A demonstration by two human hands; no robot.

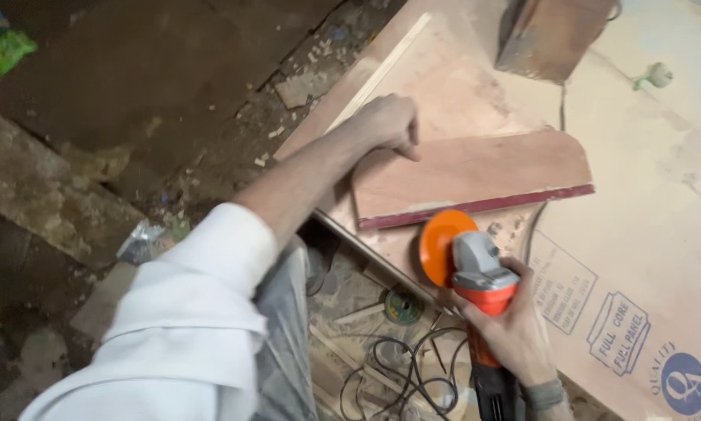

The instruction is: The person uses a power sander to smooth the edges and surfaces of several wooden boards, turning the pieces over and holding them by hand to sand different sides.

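Note:
My left hand presses down on the left end of a reddish plywood piece that lies on a large pale plywood sheet. The piece has a dark red front edge and a rounded far right corner. My right hand grips an orange angle grinder with a grey gear head. Its orange disc guard sits right against the front edge of the plywood piece. The disc itself is hidden behind the guard.
A black cable coils on the littered floor below the sheet's edge, beside a round green disc. A brown wooden block stands at the far end of the sheet. Dirt floor and debris lie to the left.

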